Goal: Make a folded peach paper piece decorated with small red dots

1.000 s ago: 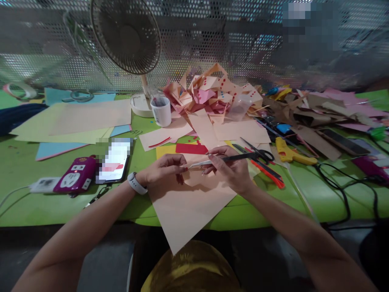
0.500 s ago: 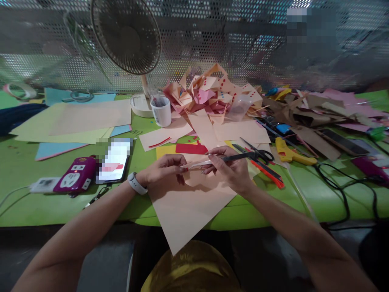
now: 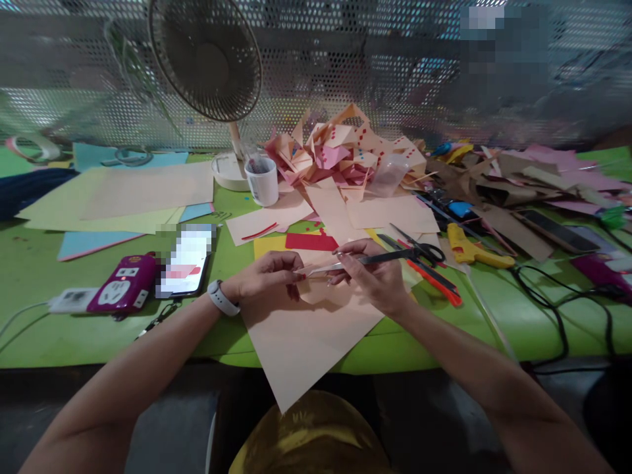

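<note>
My right hand (image 3: 372, 280) is closed round slim tweezers (image 3: 380, 258), black at the back and silvery toward the point. Their tip reaches left to the fingertips of my left hand (image 3: 276, 275), which are pinched together. What those fingers pinch is too small to make out; a bit of red shows at the thumb tip. Both hands are over a large peach paper sheet (image 3: 296, 355), one corner of which juts past the table's front edge. Just behind the hands lie a red paper strip (image 3: 310, 241) and some yellow paper (image 3: 266, 246).
Black scissors (image 3: 427, 251) and a red-orange cutter (image 3: 437, 284) lie right of my hands, with a yellow glue gun (image 3: 476, 250) and cables beyond. Left are a phone (image 3: 187, 260) and a purple power strip (image 3: 123, 283). Behind stand a white cup (image 3: 263, 181), a fan (image 3: 207, 59) and heaped folded paper (image 3: 345, 151).
The tweezers' tip has shifted very slightly at my left fingertips. Both hands and the things on the table are otherwise where they were.
</note>
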